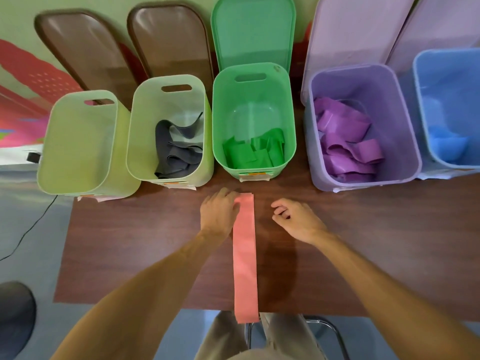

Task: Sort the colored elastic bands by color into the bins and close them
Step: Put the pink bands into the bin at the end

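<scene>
A long pink elastic band (pixel 245 255) lies stretched along the dark wooden table (pixel 130 242), its near end hanging over the front edge. My left hand (pixel 219 214) holds the band's far end at its left side. My right hand (pixel 294 219) hovers just right of the band, fingers loosely curled, holding nothing. Five open bins stand in a row behind: an empty pale green bin (pixel 78 141), a pale green bin (pixel 145 131) with grey bands (pixel 176 149), a green bin (pixel 220 113) with green bands (pixel 254 152), a purple bin (pixel 397 105) with purple bands (pixel 345 141), and a blue bin (pixel 446 74) with blue bands (pixel 444 144).
Lids lean upright against the wall behind the bins: two brown lids (pixel 85 53), a green lid (pixel 253 32) and purple lids (pixel 358 32). A black cable (pixel 28 229) runs over the floor at left. A metal chair frame (pixel 324 331) shows below the table edge.
</scene>
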Action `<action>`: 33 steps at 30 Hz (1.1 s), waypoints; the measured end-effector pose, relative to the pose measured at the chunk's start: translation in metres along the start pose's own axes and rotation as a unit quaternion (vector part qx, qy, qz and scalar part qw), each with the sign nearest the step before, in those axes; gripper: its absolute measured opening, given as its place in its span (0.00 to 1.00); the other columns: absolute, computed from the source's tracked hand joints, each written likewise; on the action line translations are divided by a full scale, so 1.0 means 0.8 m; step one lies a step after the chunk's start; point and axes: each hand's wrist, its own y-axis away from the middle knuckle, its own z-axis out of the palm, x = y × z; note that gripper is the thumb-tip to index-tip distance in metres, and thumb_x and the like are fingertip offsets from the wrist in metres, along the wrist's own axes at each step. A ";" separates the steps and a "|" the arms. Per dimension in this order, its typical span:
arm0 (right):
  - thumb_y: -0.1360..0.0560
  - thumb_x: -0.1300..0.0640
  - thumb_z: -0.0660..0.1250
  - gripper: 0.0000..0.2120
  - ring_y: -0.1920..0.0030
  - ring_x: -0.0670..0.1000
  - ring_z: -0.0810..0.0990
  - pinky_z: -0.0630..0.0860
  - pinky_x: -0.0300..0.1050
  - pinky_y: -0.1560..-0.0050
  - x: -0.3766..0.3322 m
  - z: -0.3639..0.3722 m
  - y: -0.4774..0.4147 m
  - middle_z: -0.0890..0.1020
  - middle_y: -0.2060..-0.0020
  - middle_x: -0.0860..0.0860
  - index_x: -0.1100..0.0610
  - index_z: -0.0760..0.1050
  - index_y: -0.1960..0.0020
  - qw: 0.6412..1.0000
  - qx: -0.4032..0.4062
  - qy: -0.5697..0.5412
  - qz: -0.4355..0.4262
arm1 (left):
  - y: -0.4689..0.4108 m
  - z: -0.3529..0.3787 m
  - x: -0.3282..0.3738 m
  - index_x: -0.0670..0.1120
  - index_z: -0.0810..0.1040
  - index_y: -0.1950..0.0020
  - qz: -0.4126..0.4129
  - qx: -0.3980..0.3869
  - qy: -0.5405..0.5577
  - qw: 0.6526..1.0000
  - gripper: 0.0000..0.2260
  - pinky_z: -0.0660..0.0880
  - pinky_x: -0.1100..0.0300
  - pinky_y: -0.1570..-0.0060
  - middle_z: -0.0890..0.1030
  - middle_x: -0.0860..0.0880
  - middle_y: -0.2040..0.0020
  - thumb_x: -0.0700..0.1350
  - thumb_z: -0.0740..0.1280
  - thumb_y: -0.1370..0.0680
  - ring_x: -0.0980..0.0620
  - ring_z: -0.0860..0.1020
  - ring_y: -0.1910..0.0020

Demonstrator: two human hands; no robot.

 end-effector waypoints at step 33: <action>0.24 0.57 0.66 0.09 0.44 0.51 0.78 0.76 0.48 0.45 -0.049 0.047 -0.051 0.76 0.45 0.50 0.54 0.76 0.43 0.987 0.101 0.112 -0.061 | 0.027 -0.053 -0.029 0.45 0.81 0.48 -0.052 -0.058 0.146 0.986 0.08 0.74 0.56 0.49 0.74 0.51 0.53 0.42 0.66 0.26 0.50 0.78 0.55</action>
